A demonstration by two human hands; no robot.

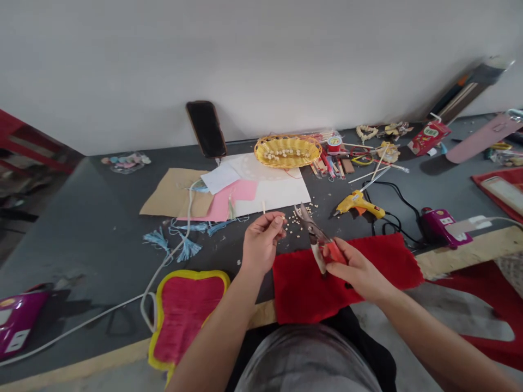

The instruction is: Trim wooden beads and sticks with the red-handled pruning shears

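Observation:
My left hand (pixel 261 242) is closed in a pinch, with a small cream-coloured piece (pixel 283 218) showing at the fingertips. My right hand (pixel 357 268) grips pruning shears (pixel 312 231) by their handles, one of which looks red-orange. The blades point away from me, up and to the left, a little to the right of my left fingertips. Small cream pieces (pixel 295 222) lie scattered on the dark table between and beyond my hands. Beneath the shears and my right hand a red cloth (pixel 298 294) is spread over the table edge.
A yellow wicker basket (pixel 261 158) holds pale pieces. Blue tassels (pixel 190 247) and papers (pixel 273 198) lie to the left. On the right are a yellow glue gun (pixel 359 204), a purple power socket (pixel 439 226) and a pink bottle (pixel 480 139). A phone (pixel 207 129) leans against the wall.

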